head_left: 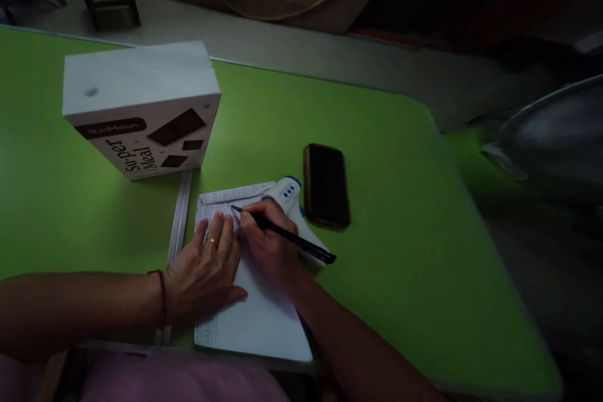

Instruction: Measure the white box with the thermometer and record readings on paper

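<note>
A sheaf of white paper lies near the table's front edge, with rows of small handwriting along its left side and top. My left hand rests flat on the paper, fingers stretched out, a ring on one finger. In my right hand is a black pen, gripped between thumb and fingers. Its tip touches or hovers just over the upper part of the page; I cannot tell which. Just beyond my right hand lies a white and blue handheld device, shaped like an infrared thermometer and partly hidden by the hand.
A white "Super Meal" box stands at the back left of the green table. A dark phone lies to the right of the paper. A metal strip crosses the table on the left. Beyond it are a dark stool and a large metallic object.
</note>
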Tool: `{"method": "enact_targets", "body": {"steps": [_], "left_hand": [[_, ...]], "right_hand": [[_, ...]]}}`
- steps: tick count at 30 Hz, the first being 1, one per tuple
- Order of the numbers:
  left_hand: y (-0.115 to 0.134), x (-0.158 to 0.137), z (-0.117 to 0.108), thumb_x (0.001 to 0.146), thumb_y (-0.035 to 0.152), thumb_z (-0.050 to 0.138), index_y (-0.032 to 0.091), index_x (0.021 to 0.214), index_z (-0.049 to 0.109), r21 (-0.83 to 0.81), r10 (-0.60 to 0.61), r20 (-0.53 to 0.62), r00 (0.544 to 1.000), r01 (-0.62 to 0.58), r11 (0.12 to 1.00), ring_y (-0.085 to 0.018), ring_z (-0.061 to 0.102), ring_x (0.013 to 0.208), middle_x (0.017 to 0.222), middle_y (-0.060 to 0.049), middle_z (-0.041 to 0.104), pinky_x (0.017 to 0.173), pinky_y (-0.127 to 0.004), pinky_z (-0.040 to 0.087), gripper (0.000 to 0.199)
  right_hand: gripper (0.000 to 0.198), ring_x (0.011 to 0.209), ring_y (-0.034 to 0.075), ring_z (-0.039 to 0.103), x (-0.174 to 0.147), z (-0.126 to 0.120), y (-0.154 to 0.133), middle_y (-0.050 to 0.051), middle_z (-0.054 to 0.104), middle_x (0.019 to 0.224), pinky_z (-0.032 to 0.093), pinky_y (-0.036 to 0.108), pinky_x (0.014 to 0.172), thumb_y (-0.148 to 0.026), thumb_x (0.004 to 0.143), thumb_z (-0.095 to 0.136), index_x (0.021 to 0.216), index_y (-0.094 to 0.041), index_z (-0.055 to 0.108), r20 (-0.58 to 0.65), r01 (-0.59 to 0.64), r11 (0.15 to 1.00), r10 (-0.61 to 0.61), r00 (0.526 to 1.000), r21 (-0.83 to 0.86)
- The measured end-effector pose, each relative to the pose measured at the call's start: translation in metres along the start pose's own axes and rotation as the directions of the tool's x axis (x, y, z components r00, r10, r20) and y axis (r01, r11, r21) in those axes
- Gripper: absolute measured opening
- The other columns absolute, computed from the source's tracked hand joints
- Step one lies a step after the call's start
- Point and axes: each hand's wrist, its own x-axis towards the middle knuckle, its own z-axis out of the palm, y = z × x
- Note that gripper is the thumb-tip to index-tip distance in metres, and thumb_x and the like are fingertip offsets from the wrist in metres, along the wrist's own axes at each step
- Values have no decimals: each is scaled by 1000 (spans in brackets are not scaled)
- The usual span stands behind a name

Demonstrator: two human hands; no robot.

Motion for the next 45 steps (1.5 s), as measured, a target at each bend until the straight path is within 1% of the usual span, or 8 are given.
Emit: {"method": "enact_targets", "body": {"steps": [5,11,14,23,33,37,42,45], "left_hand": [[1,-1,1,89,67,59,-6,134,56,-10,-6,-24,1000,5,1000,-47,47,135,144,-34,47,105,-54,48,86],[0,-1,1,89,67,58,-5,135,56,-2,-8,-25,1000,8,1000,-46,46,136,145,-33,47,106,-53,48,85],[0,-1,2,88,68,59,-4,134,57,10,-9,-47,999,9,1000,-46,49,134,144,-32,49,105,-52,49,86],[2,-2,1,87,69,60,-4,133,59,19,-18,-73,997,20,1000,-45,50,134,143,-31,50,105,-51,49,86],[0,-1,4,83,71,63,-2,130,62,39,-17,-103,995,21,999,-43,53,131,140,-30,54,103,-50,51,87],[1,-1,4,85,70,62,-4,132,59,30,-9,-88,996,12,999,-45,52,132,142,-31,52,103,-51,51,88],[1,-1,3,89,68,59,-6,136,54,3,-10,-21,1000,10,1000,-46,46,136,145,-33,46,106,-53,47,88],[1,-1,2,88,69,58,-6,136,54,3,-2,-21,1000,2,1000,-46,47,136,145,-33,47,106,-53,48,89]], "right_hand": [[10,57,12,56,-1,0,0,-4,60,66,46,25,56,-22,89,54,79,-22,57,6,-8,1000,8,1000,22],[8,59,12,55,-3,-2,7,-4,59,67,46,25,57,-23,90,55,83,-23,59,56,15,1000,-14,998,-2],[9,59,13,55,-3,-2,9,-4,59,68,46,25,58,-24,90,54,82,-23,59,44,21,1000,-21,999,-9],[9,56,12,55,-3,-1,6,-4,59,65,46,25,56,-23,89,54,81,-23,59,18,17,1000,-17,1000,-23],[9,58,12,55,-3,-1,6,-4,60,67,46,25,57,-22,89,54,82,-23,58,19,14,1000,-14,1000,-12],[9,57,12,55,-3,-1,6,-4,60,67,46,25,57,-23,89,54,81,-23,58,26,25,1000,-25,999,-12],[9,58,13,55,-3,-2,5,-3,60,66,47,26,57,-24,87,54,79,-23,58,27,-14,1000,14,1000,-15],[9,57,14,55,-2,-1,5,-3,60,65,47,27,56,-24,87,54,78,-23,58,17,-17,1000,17,1000,-10]]}}
